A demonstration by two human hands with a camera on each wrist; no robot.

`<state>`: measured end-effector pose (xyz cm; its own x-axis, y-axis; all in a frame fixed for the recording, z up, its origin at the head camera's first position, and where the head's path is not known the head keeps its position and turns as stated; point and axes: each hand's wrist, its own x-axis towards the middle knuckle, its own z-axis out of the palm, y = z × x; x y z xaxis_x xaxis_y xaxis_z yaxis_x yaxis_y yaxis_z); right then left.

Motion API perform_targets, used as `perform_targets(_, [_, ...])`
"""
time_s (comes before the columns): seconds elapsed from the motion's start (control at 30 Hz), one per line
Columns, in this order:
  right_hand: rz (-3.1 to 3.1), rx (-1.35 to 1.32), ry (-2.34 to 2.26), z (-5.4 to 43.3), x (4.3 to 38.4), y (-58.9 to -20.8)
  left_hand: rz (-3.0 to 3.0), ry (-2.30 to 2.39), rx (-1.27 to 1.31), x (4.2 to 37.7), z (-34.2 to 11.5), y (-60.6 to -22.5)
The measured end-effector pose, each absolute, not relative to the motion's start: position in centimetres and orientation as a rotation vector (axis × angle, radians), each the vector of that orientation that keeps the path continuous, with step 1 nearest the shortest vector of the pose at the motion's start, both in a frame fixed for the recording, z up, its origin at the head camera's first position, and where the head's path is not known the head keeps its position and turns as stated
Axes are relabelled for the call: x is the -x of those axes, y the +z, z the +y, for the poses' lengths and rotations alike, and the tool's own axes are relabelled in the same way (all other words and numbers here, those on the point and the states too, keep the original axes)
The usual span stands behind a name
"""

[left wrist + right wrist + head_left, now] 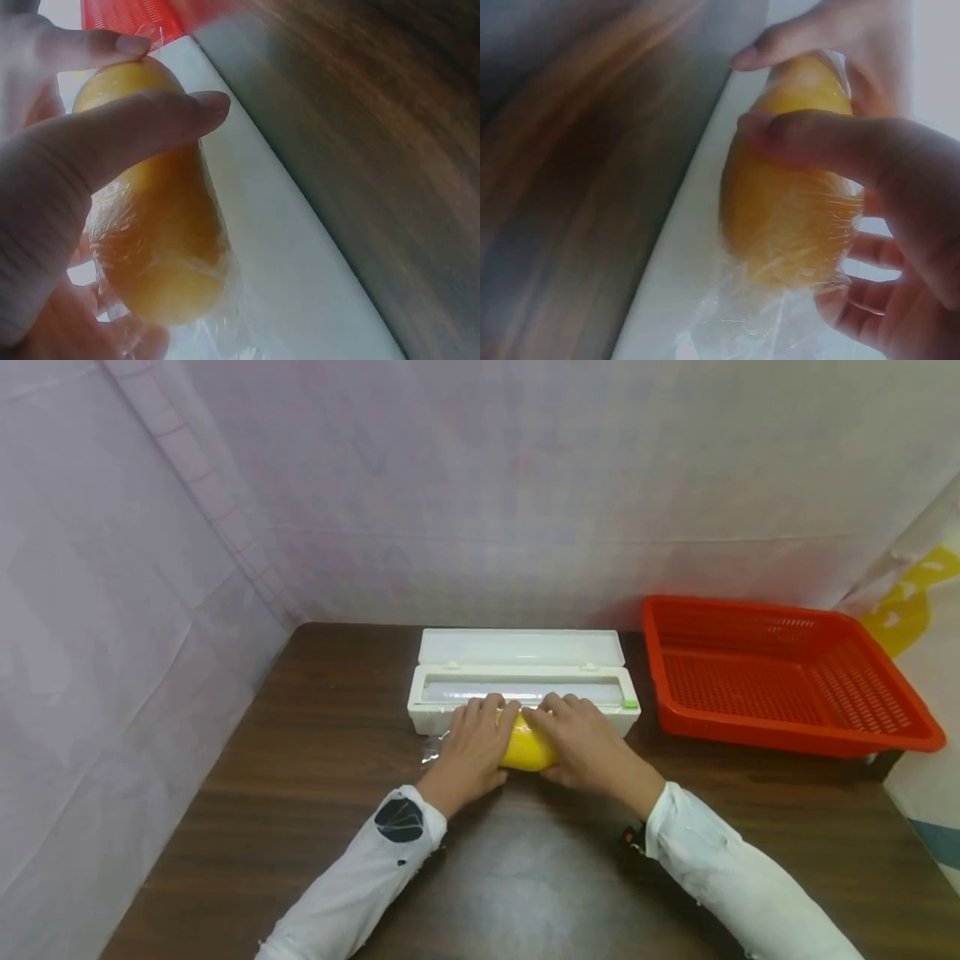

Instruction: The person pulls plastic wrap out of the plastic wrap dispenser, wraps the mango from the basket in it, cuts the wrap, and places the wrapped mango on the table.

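An oblong yellow fruit (pixel 528 750), smooth and wrapped in clear cling film, lies between both hands in front of a white cling film dispenser (pixel 525 672). My left hand (pixel 472 743) grips its left end, thumb on the near side and fingers curled over the far side. Around the right end, my right hand (pixel 588 745) holds it the same way. In the left wrist view, film clings tightly to the fruit (pixel 169 232), and loose film trails from its lower end. Wrinkled film (pixel 754 315) also hangs off the fruit in the right wrist view.
The dispenser's lid (pixel 521 647) is raised at the back, showing a film roll (pixel 525 692) inside and a green piece (pixel 630 703) at the right. A red perforated basket (pixel 787 739) stands at the table's right. Pale sheeting (pixel 525 485) hangs behind the brown table (pixel 517 885).
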<state>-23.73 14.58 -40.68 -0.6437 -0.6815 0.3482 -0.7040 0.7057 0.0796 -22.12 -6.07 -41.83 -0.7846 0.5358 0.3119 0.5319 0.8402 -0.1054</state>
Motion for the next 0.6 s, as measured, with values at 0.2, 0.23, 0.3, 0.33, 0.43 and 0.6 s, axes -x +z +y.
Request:
perform_targets(0.2, [-2.654,-1.100,0.158,14.5,24.0,-39.9,-2.658,0.116,0.792,22.0,-5.9,-41.8])
perform_targets(0.23, [-2.668,-1.100,0.166,14.5,24.0,-39.8,-2.647,0.131,0.790,22.0,-5.9,-41.8])
perform_targets(0.3, [-2.689,-1.101,0.178,14.4,24.1,-39.5,-2.622,0.150,0.784,22.0,-5.9,-41.8])
perform_targets(0.33, [-2.696,-1.102,0.182,14.4,24.1,-39.4,-2.610,0.160,0.779,22.0,-5.9,-41.9])
perform_targets(0.43, [-2.712,-1.107,0.175,14.2,24.1,-39.0,-2.577,0.197,0.764,22.1,-5.8,-41.9])
perform_targets(0.6, [-2.777,-1.091,0.160,13.9,23.9,-38.6,-2.565,0.201,0.769,22.0,-5.9,-41.7])
